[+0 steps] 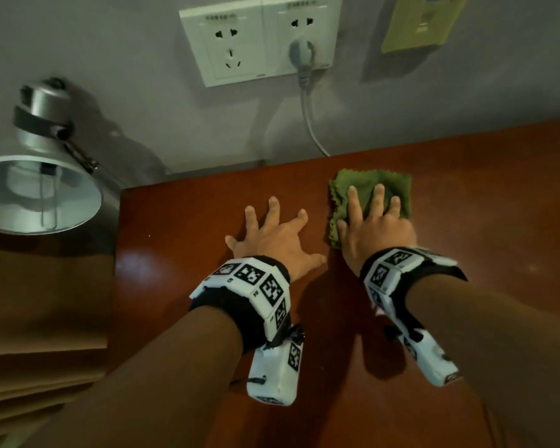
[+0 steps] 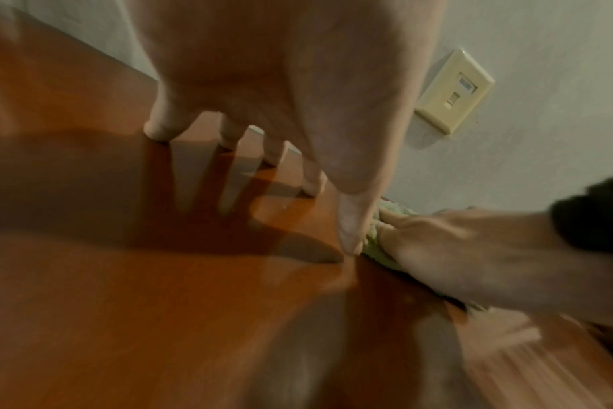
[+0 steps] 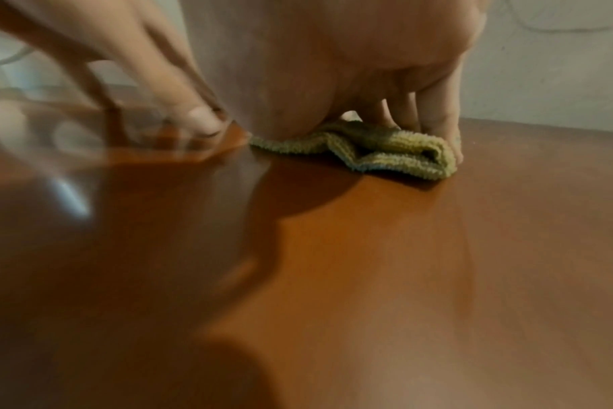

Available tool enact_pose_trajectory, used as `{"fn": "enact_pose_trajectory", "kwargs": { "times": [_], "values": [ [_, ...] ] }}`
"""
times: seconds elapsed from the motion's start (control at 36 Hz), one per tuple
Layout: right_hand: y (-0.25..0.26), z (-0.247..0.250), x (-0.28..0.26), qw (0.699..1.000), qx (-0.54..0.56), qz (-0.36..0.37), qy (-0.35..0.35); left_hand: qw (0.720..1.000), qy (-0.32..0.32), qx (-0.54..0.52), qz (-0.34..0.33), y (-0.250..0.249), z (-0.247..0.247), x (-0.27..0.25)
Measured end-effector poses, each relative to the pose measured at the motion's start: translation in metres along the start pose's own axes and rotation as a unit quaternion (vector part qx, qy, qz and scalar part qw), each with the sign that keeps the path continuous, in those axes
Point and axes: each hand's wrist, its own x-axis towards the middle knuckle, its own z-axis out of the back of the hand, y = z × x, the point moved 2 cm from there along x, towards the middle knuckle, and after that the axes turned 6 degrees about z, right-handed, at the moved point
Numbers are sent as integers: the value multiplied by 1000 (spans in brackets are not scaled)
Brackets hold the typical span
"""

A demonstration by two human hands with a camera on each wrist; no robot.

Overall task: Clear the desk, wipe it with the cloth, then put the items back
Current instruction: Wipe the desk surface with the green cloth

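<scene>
Green microfibre cloth with a zigzag edge lies crumpled on the far part of the desk, close to the wall and right of centre. Our right hand lies flat on top of it, fingers straight and a little apart, pressing it down; nothing is pinched. From the right wrist view the cloth bunches into soft folds under our fingertips.

Our left hand sits just beside it on the bare wood, fingers fanned wide. The left wrist view shows that hand arched, palm off the surface and only the fingertips down. Its thumb ends just beside the cloth's near corner; we cannot tell whether they touch. Both wrists carry black bands with white blocks of black-and-white markers.

The glossy reddish-brown wooden desk runs up to a grey wall. On that wall hangs a white double socket plate, with a grey plug in its right half and a grey cord dropping behind the desk edge. A yellowish wall plate sits further right. A silver metal desk lamp stands off the desk's left end.
</scene>
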Motion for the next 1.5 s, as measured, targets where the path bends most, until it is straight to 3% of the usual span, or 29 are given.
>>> {"fn": "enact_pose_trajectory", "kwargs": {
  "times": [0.25,0.47,0.67,0.81,0.97,1.17,1.33,1.5],
  "values": [
    [-3,3,3,1000,14,14,-4,1000,29,-6,8,-3,0,2],
    [-41,-39,-81,999,3,32,22,998,-9,42,37,-26,-4,-19],
    [-114,-89,-167,996,36,-71,47,991,-16,71,-111,-98,-49,-76],
    [-144,-102,-200,992,48,-105,48,984,6,88,-153,-127,-77,-94],
    [-155,-96,-184,989,77,-111,56,978,1,127,-166,-161,-90,-86],
    [-220,-68,-108,983,103,-150,31,979,-17,125,-162,-220,-80,-50],
    [-259,-53,-60,989,98,-115,1,987,-10,109,-117,-274,-68,-24],
    [-271,-48,-48,994,78,-75,-3,991,16,101,-82,-283,-62,-23]
  ]
}}
